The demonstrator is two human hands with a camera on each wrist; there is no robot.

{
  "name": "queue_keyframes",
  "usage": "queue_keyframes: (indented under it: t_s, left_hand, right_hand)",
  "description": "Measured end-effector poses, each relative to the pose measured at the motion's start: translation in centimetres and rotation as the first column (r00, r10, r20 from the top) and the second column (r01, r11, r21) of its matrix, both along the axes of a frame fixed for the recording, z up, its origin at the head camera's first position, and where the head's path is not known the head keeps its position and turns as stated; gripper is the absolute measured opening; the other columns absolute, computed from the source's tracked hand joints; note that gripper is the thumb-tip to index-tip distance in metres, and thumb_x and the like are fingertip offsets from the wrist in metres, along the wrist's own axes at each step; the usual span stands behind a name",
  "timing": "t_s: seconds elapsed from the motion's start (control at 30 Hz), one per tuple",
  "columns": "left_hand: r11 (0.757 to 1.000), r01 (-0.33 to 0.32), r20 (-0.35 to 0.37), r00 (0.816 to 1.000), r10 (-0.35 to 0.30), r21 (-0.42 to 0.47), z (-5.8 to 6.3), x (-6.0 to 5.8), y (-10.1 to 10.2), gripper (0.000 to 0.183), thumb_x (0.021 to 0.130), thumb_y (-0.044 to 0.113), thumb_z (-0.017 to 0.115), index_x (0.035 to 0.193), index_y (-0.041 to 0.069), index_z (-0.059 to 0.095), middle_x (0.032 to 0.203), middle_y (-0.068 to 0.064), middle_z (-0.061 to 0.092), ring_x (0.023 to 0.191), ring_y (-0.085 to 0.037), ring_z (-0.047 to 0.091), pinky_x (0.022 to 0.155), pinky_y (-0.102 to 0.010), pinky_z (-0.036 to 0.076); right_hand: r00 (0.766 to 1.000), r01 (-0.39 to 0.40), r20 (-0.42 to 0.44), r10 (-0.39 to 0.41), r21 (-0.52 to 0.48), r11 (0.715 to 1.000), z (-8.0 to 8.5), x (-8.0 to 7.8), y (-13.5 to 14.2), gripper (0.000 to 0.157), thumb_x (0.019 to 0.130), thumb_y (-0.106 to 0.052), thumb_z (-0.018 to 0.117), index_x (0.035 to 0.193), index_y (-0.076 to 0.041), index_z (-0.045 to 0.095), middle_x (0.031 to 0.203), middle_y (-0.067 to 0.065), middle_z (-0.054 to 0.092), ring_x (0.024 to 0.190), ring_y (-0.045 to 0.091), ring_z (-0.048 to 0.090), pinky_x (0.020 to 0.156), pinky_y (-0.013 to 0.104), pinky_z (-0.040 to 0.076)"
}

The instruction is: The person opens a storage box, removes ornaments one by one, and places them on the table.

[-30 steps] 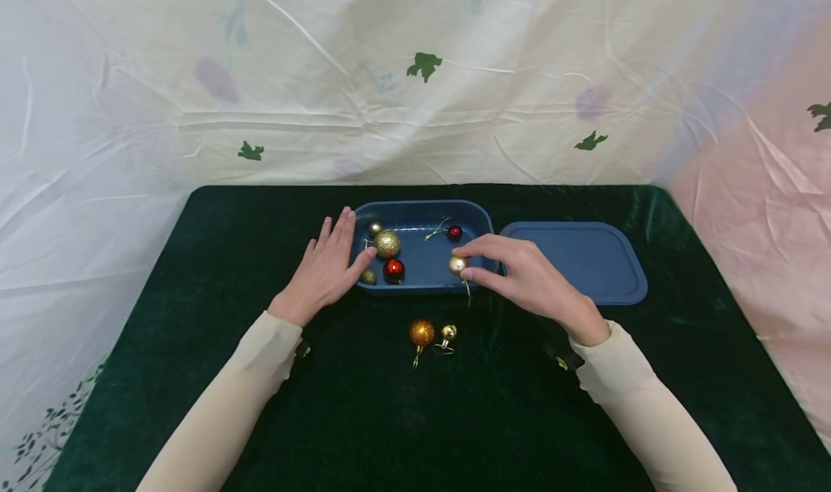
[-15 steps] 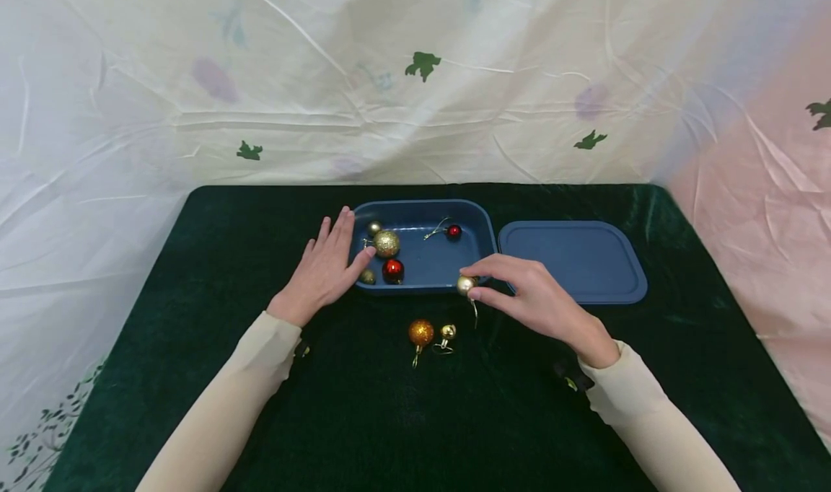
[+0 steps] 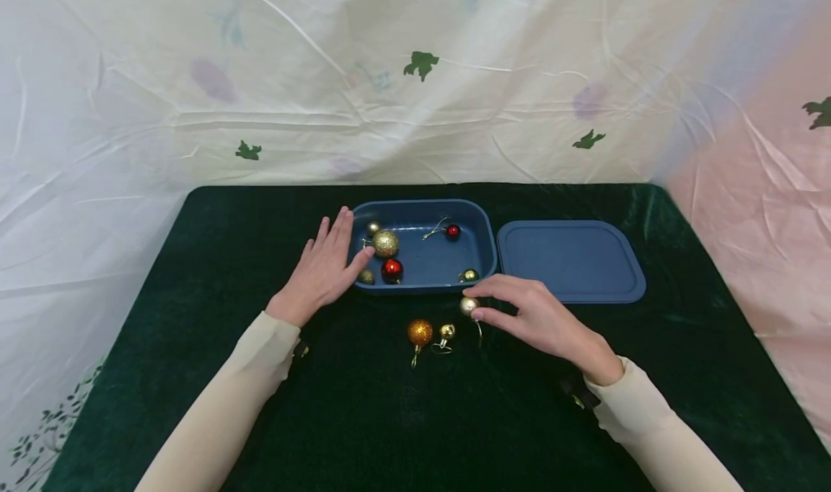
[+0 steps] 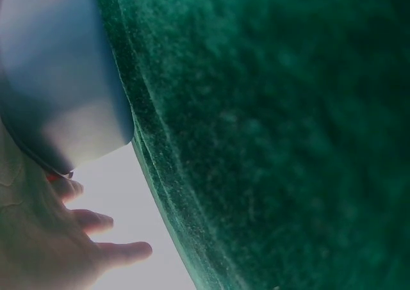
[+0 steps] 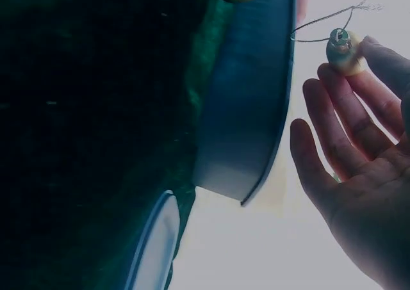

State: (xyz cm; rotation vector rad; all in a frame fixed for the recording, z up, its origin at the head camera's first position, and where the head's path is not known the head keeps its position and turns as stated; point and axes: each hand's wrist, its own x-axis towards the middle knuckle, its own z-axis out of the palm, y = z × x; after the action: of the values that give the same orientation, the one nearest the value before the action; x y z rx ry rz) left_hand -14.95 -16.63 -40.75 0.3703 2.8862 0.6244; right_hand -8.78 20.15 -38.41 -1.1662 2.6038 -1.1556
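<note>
Between thumb and fingertips my right hand [image 3: 535, 317] pinches a small pale gold Christmas bauble [image 3: 469, 306], just in front of the blue box [image 3: 428, 288]. Its string loop [image 5: 320, 18] sticks out from the cap in the right wrist view. My left hand [image 3: 322, 265] lies with straight fingers along the box's left end, thumb over the rim. Inside the box, a glittery gold bauble [image 3: 386, 243], a red bauble [image 3: 392, 270] and two small gold ones sit at the left. A small red bauble [image 3: 452, 231] and a shiny gold bauble [image 3: 469, 275] lie at the right.
A flat blue lid [image 3: 571, 261] lies right of the box on the dark green cloth [image 3: 363, 420]. In front of the box are an orange glitter bauble [image 3: 420, 332] and a tiny gold bauble [image 3: 447, 331]. A pale curtain [image 3: 363, 81] hangs behind the table.
My right hand has drawn the pale gold bauble from over the box toward me, past its front wall. The shiny gold bauble in the box's front right corner now shows. My left hand stays put.
</note>
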Motion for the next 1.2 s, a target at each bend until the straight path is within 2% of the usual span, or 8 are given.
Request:
queue_keyframes:
  t_s: [0.33, 0.6, 1.2]
  left_hand:
    - [1.000, 0.003, 0.006, 1.000, -0.003, -0.009, 0.1, 0.1, 0.0, 0.096, 0.101, 0.076, 0.022, 0.166, 0.012, -0.007, 0.173, -0.010, -0.010, 0.157, -0.041, -0.004, 0.121, -0.068, 0.010]
    - [1.000, 0.006, 0.002, 1.000, -0.006, -0.004, 0.1, 0.1, -0.1, 0.096, 0.101, 0.075, 0.022, 0.166, 0.011, -0.006, 0.173, -0.010, -0.009, 0.157, -0.042, -0.004, 0.121, -0.068, 0.010]
    - [1.000, 0.003, -0.004, 1.000, -0.003, 0.003, 0.0, 0.1, -0.1, 0.096, 0.101, 0.076, 0.022, 0.167, 0.011, -0.005, 0.174, -0.010, -0.009, 0.157, -0.041, -0.004, 0.121, -0.069, 0.011]
  right_hand:
    - [0.999, -0.030, 0.043, 0.028, 0.039, 0.999, -1.3, 0.6, 0.4, 0.030, 0.101, -0.021, 0.069, 0.130, -0.016, 0.070, 0.125, -0.006, 0.069, 0.112, 0.013, 0.067, 0.090, 0.044, 0.058]
    - [0.996, -0.008, 0.090, 0.000, 0.093, 0.996, -2.0, 0.9, 0.5, 0.032, 0.099, -0.028, 0.071, 0.128, -0.014, 0.071, 0.122, -0.008, 0.071, 0.108, 0.005, 0.067, 0.087, 0.037, 0.059]
    - [0.993, -0.027, 0.119, 0.000, 0.226, 0.974, -2.9, 0.6, -0.1, 0.030, 0.098, -0.029, 0.072, 0.126, -0.017, 0.072, 0.119, -0.006, 0.072, 0.105, 0.006, 0.067, 0.088, 0.032, 0.058]
